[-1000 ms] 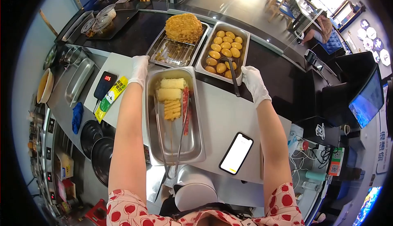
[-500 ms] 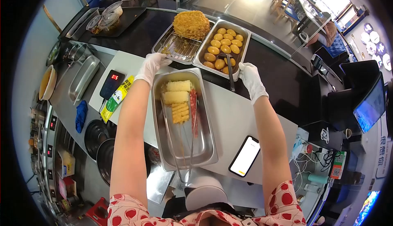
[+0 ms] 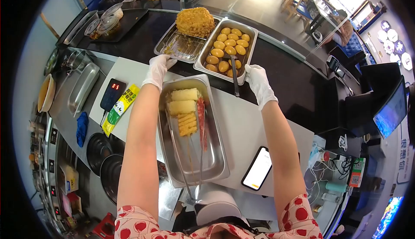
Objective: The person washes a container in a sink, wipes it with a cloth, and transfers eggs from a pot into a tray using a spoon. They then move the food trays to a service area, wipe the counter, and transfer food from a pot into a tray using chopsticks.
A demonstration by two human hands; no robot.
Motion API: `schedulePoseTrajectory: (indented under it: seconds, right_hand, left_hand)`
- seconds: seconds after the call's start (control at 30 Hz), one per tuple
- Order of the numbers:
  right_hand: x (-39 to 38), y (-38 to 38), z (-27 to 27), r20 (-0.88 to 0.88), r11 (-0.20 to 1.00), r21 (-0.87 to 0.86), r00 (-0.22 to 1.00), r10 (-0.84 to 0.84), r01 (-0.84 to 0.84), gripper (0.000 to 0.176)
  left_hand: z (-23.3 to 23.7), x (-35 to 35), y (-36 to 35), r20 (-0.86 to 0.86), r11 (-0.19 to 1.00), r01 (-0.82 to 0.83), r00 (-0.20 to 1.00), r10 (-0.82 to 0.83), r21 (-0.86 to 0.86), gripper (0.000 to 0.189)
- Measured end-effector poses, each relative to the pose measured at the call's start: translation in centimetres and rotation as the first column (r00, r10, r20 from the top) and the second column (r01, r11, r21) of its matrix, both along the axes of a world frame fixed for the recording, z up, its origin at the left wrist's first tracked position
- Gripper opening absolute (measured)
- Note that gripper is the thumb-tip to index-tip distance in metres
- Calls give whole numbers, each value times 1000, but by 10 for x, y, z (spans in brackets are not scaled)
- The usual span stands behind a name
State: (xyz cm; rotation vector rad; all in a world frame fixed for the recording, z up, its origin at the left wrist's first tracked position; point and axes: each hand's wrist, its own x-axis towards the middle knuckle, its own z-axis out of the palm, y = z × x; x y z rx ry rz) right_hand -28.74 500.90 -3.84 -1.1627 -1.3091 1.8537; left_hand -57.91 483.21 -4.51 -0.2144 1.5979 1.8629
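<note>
My left hand (image 3: 157,71), in a white glove, has its fingers closed at the near left corner of a shallow metal tray (image 3: 186,58) with a wire rack. On that rack lies a large pile of golden fried food (image 3: 194,22). My right hand (image 3: 260,83), also gloved, pinches the near right corner of a metal tray of brown eggs (image 3: 253,44). A black-handled utensil (image 3: 235,81) leans over this tray's front rim. Between my arms stands a deep steel pan (image 3: 218,144) holding pale rolls (image 3: 183,101), ridged yellow pieces (image 3: 187,124), a red skewered strip (image 3: 201,118) and metal tongs (image 3: 202,161).
A phone (image 3: 256,168) lies right of the pan on the white counter (image 3: 242,122). Left are a digital timer (image 3: 113,95) and a yellow-green packet (image 3: 121,110). Lidded plastic bowls (image 3: 106,25) sit at the back left. A glass partition edges the counter; a person sits beyond.
Both trays have slid slightly away from me along with my hands. The whole view has also shifted a little. Pan, phone and timer stay in place.
</note>
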Motion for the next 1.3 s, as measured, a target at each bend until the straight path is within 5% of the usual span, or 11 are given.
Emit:
schedulePoseTrajectory:
  seconds: [0.23, 0.33, 0.43, 0.53, 0.73, 1.3]
  right_hand:
    - [-6, 0, -4, 49, 998, 8, 997, -67, 67, 14]
    - [-8, -4, 3, 16, 993, -40, 994, -110, 111, 12]
    - [-6, 13, -10, 114, 999, -23, 993, -26, 29, 13]
    - [8, 12, -4, 74, 995, 14, 993, -96, 95, 17]
    - [43, 23, -5, 126, 998, 24, 990, -57, 55, 13]
    - [174, 39, -3, 121, 986, 32, 979, -165, 162, 15]
  left_hand:
    - [-4, -7, -14, -23, 994, -97, 995, 99, 58, 19]
    - [14, 2, -28, 6, 996, 61, 998, -61, 68, 28]
    - [38, 19, -41, -408, 888, 15, 885, -226, -459, 56]
    - [62, 32, -62, -563, 863, 145, 703, -434, -484, 53]
    - [113, 78, -106, -542, 886, 229, 721, -432, -402, 40]
    - [153, 142, -171, -321, 888, 418, 829, -459, -189, 34]
